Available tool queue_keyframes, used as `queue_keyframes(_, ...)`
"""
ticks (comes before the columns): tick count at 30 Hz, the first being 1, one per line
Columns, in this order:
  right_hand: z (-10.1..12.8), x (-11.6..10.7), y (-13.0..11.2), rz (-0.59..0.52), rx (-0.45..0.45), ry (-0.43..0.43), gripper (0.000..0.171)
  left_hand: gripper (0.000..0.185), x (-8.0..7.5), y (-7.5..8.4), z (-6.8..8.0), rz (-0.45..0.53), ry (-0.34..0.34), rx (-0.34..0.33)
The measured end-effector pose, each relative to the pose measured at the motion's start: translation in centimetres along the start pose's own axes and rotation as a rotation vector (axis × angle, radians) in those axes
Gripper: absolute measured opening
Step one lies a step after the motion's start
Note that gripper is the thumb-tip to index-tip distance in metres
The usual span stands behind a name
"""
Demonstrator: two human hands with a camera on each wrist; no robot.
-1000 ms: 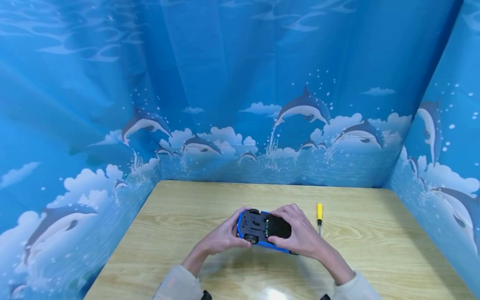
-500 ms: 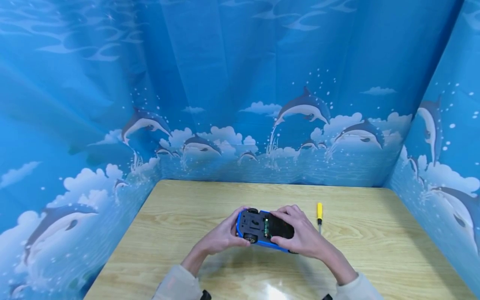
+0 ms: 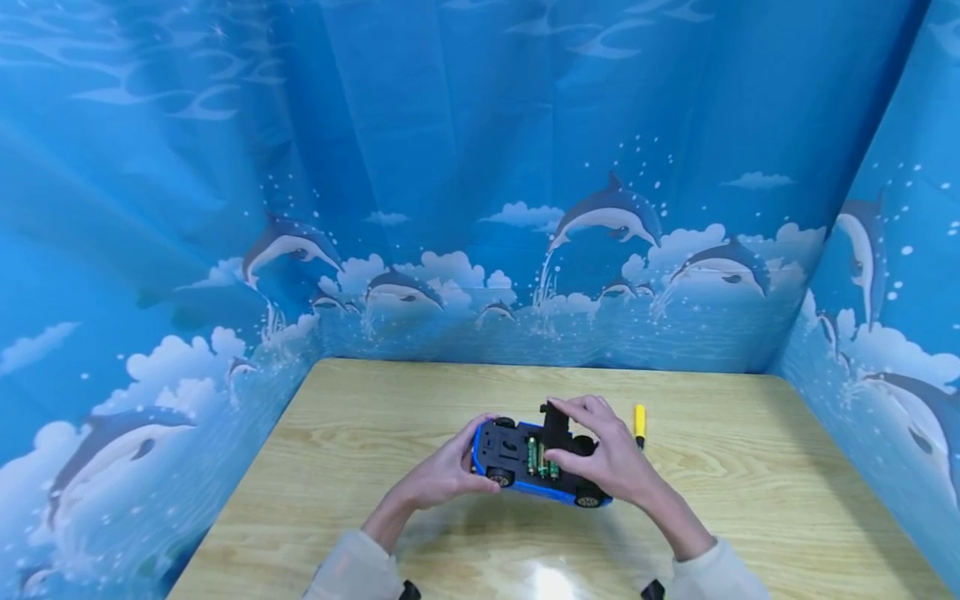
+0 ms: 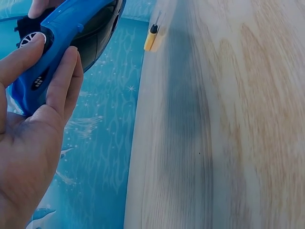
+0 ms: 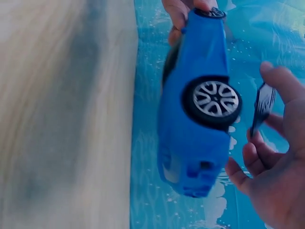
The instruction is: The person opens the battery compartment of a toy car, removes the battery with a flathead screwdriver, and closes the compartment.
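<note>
While our left hand grips the upturned toy car steady at frame centre, our right hand pinches its battery cover, baring the batteries.

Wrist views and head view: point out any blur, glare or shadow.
Head view: sharp, with white glare on the light wooden table near the bottom edge. Left wrist view: a dark shadow band along the table; the yellow-handled screwdriver is soft. Right wrist view: table smeared; the blue toy car is fairly sharp.
</note>
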State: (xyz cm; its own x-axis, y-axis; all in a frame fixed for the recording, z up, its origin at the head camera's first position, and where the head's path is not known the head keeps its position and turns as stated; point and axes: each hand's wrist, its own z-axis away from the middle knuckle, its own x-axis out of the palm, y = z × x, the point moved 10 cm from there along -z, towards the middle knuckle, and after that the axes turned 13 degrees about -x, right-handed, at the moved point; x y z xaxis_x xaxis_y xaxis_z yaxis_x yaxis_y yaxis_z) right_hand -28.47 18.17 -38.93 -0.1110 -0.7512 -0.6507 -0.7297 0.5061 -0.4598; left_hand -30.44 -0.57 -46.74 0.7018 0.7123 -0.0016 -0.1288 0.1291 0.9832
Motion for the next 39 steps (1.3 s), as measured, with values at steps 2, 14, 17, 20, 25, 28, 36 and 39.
queue_keyframes(2, -0.4, -0.8, 0.2, 0.019, 0.000, 0.040, 0.067, 0.100, -0.2, 0.0, 0.1, 0.002, 0.005, 0.000)
queue_keyframes(14, -2.6, -4.5, 2.5, 0.093, 0.036, 0.279, 0.065, 0.104, -2.0, 0.5, 1.3, -0.019, 0.089, -0.004)
queue_keyframes(17, -2.9, -4.8, 3.4, 0.105, 0.059, 0.320, 0.065, 0.105, -2.4, 0.5, 1.7, -0.021, 0.103, -0.006)
queue_keyframes(20, -3.0, -4.8, 4.7, 0.107, 0.107, 0.350, 0.065, 0.104, -2.8, 0.6, 2.0, -0.011, 0.107, -0.001)
queue_keyframes(25, -3.0, -3.6, 7.3, 0.098, 0.211, 0.347, 0.068, 0.104, -3.2, 0.8, 2.5, -0.005, 0.116, 0.005)
queue_keyframes(28, -3.0, -2.5, 8.8, 0.102, 0.259, 0.317, 0.070, 0.104, -3.4, 0.9, 2.7, -0.012, 0.125, 0.013)
queue_keyframes(36, -2.2, -0.1, 11.6, 0.152, 0.334, 0.234, 0.074, 0.104, -3.7, 1.1, 2.9, -0.007, 0.125, 0.033)
queue_keyframes(39, -1.7, 0.6, 12.6, 0.164, 0.375, 0.208, 0.074, 0.104, -3.7, 1.1, 3.0, 0.006, 0.124, 0.029)
